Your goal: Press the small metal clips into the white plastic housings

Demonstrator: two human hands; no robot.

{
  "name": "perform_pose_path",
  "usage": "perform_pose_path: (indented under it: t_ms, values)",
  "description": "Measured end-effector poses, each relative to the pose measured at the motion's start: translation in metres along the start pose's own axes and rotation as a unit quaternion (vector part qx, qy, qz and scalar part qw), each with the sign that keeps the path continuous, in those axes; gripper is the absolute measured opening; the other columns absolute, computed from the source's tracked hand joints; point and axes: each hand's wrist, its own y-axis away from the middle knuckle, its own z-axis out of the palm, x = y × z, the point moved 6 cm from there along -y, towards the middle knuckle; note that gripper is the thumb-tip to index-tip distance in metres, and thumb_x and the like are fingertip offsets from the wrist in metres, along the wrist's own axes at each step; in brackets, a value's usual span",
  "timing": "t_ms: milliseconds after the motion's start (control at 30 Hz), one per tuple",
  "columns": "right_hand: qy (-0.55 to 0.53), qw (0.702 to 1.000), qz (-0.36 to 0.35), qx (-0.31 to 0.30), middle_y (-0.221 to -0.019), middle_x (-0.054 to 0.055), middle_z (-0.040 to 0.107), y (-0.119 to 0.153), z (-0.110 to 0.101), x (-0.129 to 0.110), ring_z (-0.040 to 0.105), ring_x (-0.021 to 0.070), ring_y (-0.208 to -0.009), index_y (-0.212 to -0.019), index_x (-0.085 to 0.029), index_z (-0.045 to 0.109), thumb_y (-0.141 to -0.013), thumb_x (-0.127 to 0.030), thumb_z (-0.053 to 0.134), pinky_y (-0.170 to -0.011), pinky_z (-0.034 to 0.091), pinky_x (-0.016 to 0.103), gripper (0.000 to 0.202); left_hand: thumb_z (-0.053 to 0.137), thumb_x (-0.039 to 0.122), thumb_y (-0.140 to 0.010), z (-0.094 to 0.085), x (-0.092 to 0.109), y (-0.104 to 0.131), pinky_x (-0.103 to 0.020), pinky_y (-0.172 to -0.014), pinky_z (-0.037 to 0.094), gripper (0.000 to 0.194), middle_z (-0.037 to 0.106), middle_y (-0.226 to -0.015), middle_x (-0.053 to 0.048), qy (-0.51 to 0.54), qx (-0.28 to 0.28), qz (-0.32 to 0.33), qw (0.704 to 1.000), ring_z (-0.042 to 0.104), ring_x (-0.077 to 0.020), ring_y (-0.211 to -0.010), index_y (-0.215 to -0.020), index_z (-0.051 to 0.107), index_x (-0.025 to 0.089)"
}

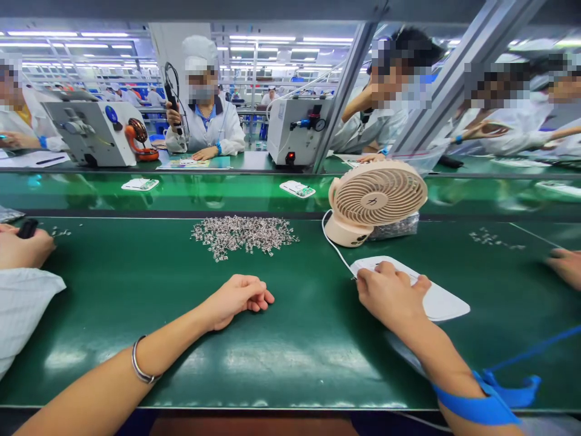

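Observation:
My left hand (240,300) rests on the green work surface with its fingers curled in and the thumb against them. Whatever it may hold is hidden. In front of it lies a loose pile of small metal parts (245,233). To the right, my right hand (393,293) is bent over a flat white panel with rounded corners (447,306), its fingers gripping the panel's near-left part. The fingertips are partly hidden. A blue wrist strap (476,406) circles my right wrist, and a metal bangle (140,360) my left.
A beige fan (376,197) with a white cable stands just behind the panel. A green conveyor belt (218,191) carries white panels with circuit boards (297,189). Co-workers' hands (25,245) are at both sides. Grey machines (297,130) and co-workers are beyond.

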Motion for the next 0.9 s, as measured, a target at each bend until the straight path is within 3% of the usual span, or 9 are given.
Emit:
perform_pose_path:
  t_ms: [133, 333, 667, 733, 900]
  values:
    - [-0.021, 1.0, 0.006, 0.011, -0.083, 0.014, 0.056, 0.0, -0.001, 0.013, 0.052, 0.0246, -0.068, -0.072, -0.018, 0.07, -0.079, -0.022, 0.043, -0.068, 0.033, 0.052, 0.028, 0.064, 0.04, -0.067, 0.0, -0.001, 0.0, -0.023, -0.061, 0.039, 0.032, 0.064, -0.074, -0.006, 0.003, -0.001, -0.001, 1.0, 0.05, -0.008, -0.059, -0.053, 0.053, 0.014]
    - [-0.074, 0.996, 0.048, 0.024, -0.092, 0.016, 0.058, -0.001, -0.018, 0.033, 0.054, 0.0246, -0.073, -0.075, -0.019, 0.07, -0.079, -0.025, 0.047, -0.069, 0.032, 0.047, 0.024, 0.062, 0.035, -0.071, 0.001, -0.001, 0.0, -0.023, -0.062, 0.039, 0.025, 0.062, -0.07, -0.003, 0.008, -0.002, -0.007, 1.0, 0.05, -0.0074, -0.059, -0.059, 0.06, 0.013]
    - [-0.135, 0.979, 0.098, 0.119, -0.096, 0.017, 0.06, -0.001, -0.056, 0.032, 0.057, 0.0261, -0.084, -0.074, -0.014, 0.068, -0.074, -0.022, 0.055, -0.074, 0.032, 0.043, 0.015, 0.062, 0.033, -0.071, 0.001, 0.001, 0.002, -0.023, -0.063, 0.039, 0.024, 0.061, -0.067, -0.003, 0.007, -0.002, -0.01, 1.0, 0.051, -0.0076, -0.059, -0.059, 0.06, 0.012]
    - [-0.136, 0.978, 0.063, 0.148, -0.097, 0.016, 0.06, 0.001, -0.064, 0.02, 0.057, 0.0248, -0.082, -0.073, -0.015, 0.068, -0.076, -0.021, 0.053, -0.079, 0.031, 0.045, 0.017, 0.064, 0.037, -0.069, 0.001, 0.0, 0.002, -0.023, -0.062, 0.039, 0.029, 0.062, -0.07, -0.004, 0.007, 0.003, -0.005, 1.0, 0.05, -0.0077, -0.058, -0.056, 0.056, 0.013]
    - [-0.122, 0.957, -0.128, 0.23, -0.094, 0.012, 0.059, 0.014, -0.083, -0.031, 0.054, 0.0192, -0.073, -0.07, -0.018, 0.066, -0.082, -0.022, 0.046, -0.083, 0.029, 0.048, 0.023, 0.062, 0.051, -0.069, -0.006, 0.001, 0.001, -0.023, -0.061, 0.039, 0.038, 0.061, -0.075, -0.005, 0.009, 0.057, 0.03, 0.998, 0.05, -0.009, -0.062, -0.063, 0.057, 0.014]
